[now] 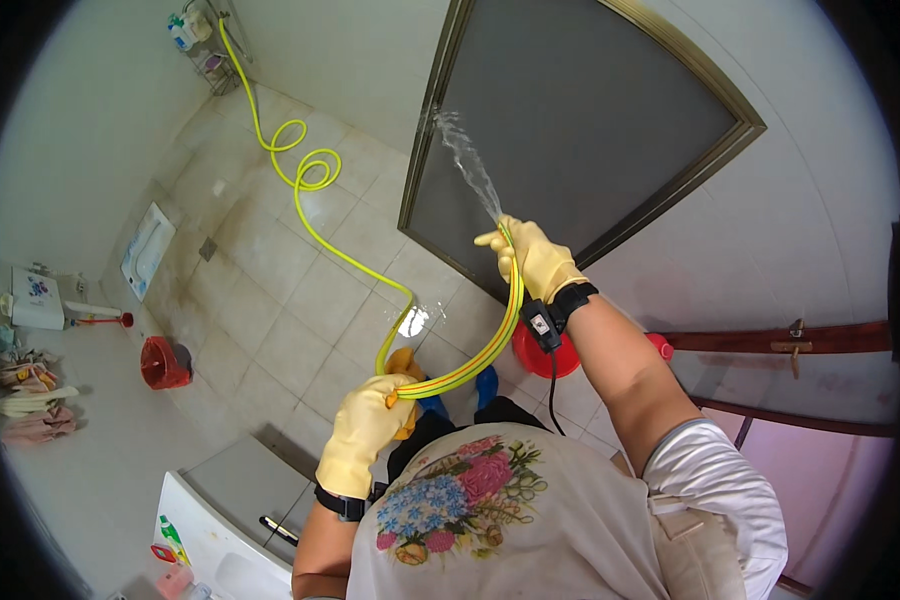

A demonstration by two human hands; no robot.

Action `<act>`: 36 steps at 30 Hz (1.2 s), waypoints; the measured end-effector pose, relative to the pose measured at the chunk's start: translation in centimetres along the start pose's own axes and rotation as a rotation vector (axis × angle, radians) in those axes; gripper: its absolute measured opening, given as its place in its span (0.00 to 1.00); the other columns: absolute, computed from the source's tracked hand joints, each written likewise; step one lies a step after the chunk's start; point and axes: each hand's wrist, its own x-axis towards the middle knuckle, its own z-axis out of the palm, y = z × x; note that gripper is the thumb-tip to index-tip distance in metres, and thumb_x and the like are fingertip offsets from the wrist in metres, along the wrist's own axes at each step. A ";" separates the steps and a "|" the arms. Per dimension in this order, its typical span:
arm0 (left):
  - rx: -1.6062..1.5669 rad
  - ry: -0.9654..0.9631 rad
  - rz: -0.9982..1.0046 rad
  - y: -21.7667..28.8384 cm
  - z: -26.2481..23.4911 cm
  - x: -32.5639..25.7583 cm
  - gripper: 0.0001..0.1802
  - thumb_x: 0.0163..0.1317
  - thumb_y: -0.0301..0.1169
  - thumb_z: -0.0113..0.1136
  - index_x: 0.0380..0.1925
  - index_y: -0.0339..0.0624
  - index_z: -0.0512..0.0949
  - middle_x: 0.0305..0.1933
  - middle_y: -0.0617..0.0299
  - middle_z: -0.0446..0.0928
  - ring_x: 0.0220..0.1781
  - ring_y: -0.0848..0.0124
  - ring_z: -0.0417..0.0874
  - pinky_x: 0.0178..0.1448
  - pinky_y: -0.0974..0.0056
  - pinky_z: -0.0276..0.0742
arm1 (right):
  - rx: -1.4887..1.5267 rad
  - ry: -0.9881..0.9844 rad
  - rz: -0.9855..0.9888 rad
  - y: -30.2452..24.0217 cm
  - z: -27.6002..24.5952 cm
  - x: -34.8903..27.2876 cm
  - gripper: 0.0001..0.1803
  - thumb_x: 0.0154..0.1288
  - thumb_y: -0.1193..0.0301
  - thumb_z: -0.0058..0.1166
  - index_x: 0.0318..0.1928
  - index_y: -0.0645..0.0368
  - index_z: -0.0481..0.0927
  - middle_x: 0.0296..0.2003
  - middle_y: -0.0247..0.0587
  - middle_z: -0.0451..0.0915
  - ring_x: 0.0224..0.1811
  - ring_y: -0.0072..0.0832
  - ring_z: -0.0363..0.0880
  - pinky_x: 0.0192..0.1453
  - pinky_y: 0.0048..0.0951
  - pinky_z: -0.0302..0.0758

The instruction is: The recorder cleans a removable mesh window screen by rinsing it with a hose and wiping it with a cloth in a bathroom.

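Observation:
Both my hands wear pale yellow rubber gloves. My right hand (537, 258) is closed round the end of a yellow-green hose (355, 262), its index finger pointing out to the left. Water (470, 168) shoots from that end toward the left frame of a dark grey panel (570, 110). Lower and to the left, my left hand (362, 425) grips the hose farther back, so a striped loop bows between the two hands. Orange, cloth-like material (402, 363) shows beside and behind the left hand; whether the hand holds it too I cannot tell.
The hose runs over wet floor tiles (270, 290) in loose coils to the far corner shelf (210, 60). A squat toilet (150, 250) and red bin (164, 362) lie left. A red bucket (560, 358) stands below my right wrist, a white basin (205, 530) at lower left.

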 end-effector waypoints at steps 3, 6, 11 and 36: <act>-0.004 -0.009 -0.022 -1.1 -1.1 -0.1 0.15 0.61 0.30 0.66 0.48 0.43 0.86 0.50 0.53 0.85 0.48 0.62 0.88 0.54 0.65 0.81 | -0.136 -0.002 0.106 2.3 1.5 0.2 0.29 0.84 0.56 0.32 0.47 0.65 0.84 0.19 0.24 0.66 0.13 0.16 0.61 0.17 0.18 0.63; -0.059 -0.050 -0.083 -0.7 -2.4 -0.2 0.15 0.61 0.30 0.65 0.49 0.43 0.86 0.50 0.53 0.85 0.48 0.60 0.88 0.54 0.64 0.82 | -0.118 -0.014 0.111 5.4 1.1 1.4 0.29 0.83 0.55 0.32 0.48 0.64 0.83 0.19 0.24 0.66 0.13 0.16 0.61 0.17 0.18 0.64; -0.041 -0.067 -0.101 -1.8 -3.3 0.3 0.15 0.61 0.30 0.64 0.49 0.45 0.86 0.48 0.53 0.86 0.47 0.59 0.88 0.54 0.63 0.82 | -0.017 -0.018 0.186 5.4 1.9 1.4 0.28 0.83 0.55 0.32 0.47 0.65 0.82 0.19 0.24 0.67 0.13 0.16 0.62 0.18 0.19 0.66; -0.013 -0.143 0.028 -5.4 -2.7 2.4 0.14 0.61 0.28 0.63 0.48 0.47 0.86 0.46 0.55 0.86 0.43 0.60 0.89 0.49 0.62 0.84 | -0.077 0.065 0.021 11.2 -1.5 1.9 0.26 0.84 0.55 0.35 0.52 0.68 0.77 0.26 0.29 0.77 0.14 0.15 0.64 0.17 0.14 0.66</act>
